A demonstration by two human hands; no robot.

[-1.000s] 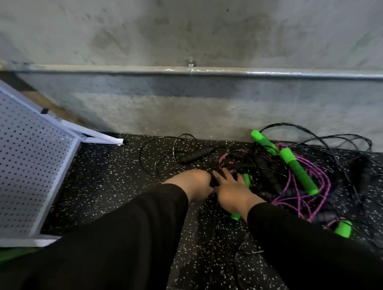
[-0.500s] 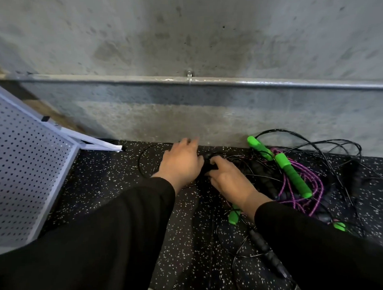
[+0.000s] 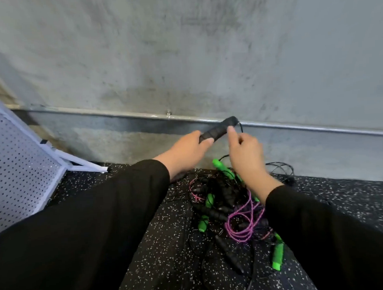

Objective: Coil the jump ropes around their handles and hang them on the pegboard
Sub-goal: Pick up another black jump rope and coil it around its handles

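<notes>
My left hand (image 3: 187,148) grips the lower end of a black ribbed jump-rope handle (image 3: 218,129), raised in front of the wall and tilted up to the right. My right hand (image 3: 245,149) is at the handle's upper part, fingertips touching it near where a thin black cord (image 3: 241,126) leaves the tip. Below them, a tangled pile of jump ropes (image 3: 229,206) lies on the speckled floor: black handles, green handles (image 3: 224,170) and a purple rope (image 3: 245,221). The white pegboard (image 3: 20,172) leans at the left.
A concrete wall with a metal rail (image 3: 316,127) runs straight ahead. The black speckled rubber floor (image 3: 168,243) spreads under the pile. The pegboard's white foot (image 3: 87,164) sticks out along the floor toward the wall. My black sleeves fill the foreground.
Both hands have risen from the pile on the floor, bringing a black handle up in front of the wall. The view has tilted up.
</notes>
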